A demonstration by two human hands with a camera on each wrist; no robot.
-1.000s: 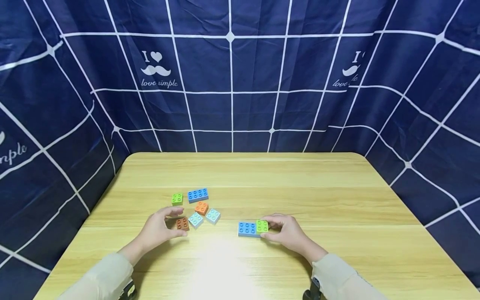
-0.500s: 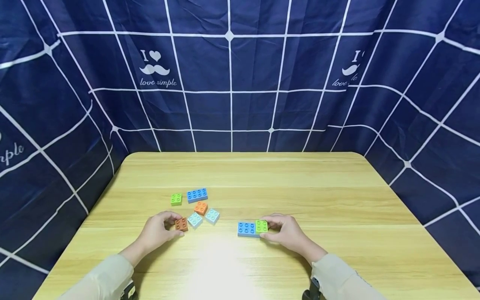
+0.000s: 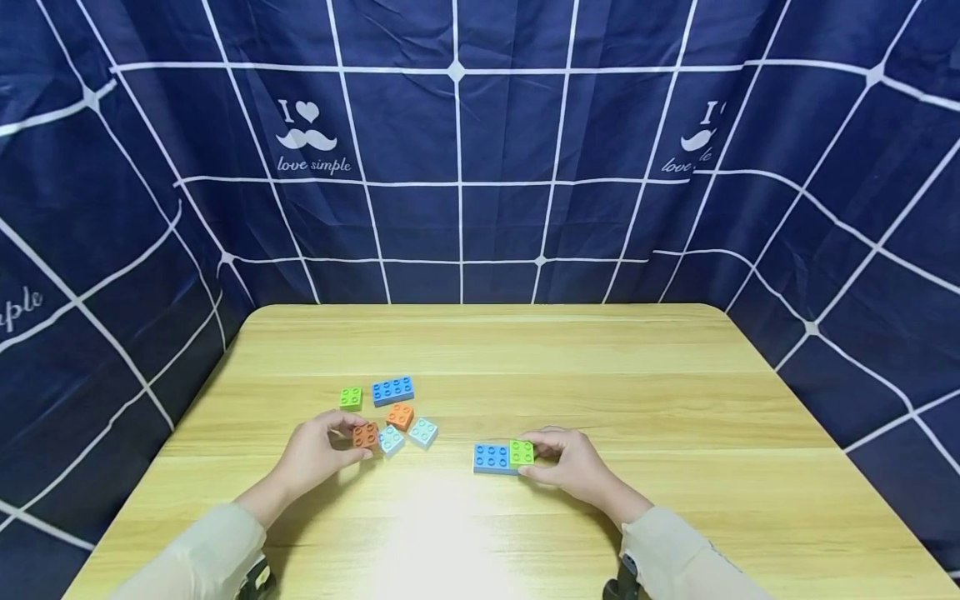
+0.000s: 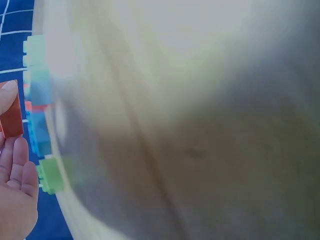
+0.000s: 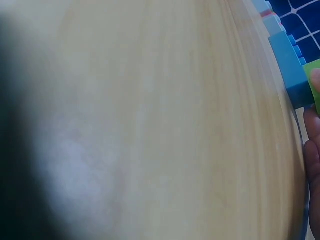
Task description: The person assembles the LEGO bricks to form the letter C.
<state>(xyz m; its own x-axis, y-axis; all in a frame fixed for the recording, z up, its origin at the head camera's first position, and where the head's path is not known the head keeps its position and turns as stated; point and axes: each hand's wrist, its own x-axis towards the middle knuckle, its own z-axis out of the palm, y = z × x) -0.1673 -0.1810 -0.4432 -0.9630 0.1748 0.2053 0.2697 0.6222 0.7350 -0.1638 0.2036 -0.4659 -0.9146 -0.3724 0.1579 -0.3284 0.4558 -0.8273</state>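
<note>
My left hand [image 3: 315,448] pinches a reddish-brown toy building brick [image 3: 365,435] between thumb and fingers; the left wrist view shows this brick [image 4: 12,119] at its left edge, raised off the table. A pale blue brick [image 3: 391,440] lies just right of it. At centre right, my right hand [image 3: 573,463] holds a lime-green brick [image 3: 522,452] that sits on the right end of a long blue brick [image 3: 491,458]. The right wrist view has the long blue brick [image 5: 290,70] at its right edge, with thumb and fingers about the green one.
Behind the left hand lie a green brick [image 3: 351,398], another long blue brick [image 3: 393,390], an orange brick [image 3: 400,416] and a second pale blue brick [image 3: 423,432]. The wooden table [image 3: 637,367] ends at a dark blue gridded curtain [image 3: 495,217].
My left fingers have closed on the brown brick and lifted it slightly, up and away from me. The right hand and its two bricks have stayed in place.
</note>
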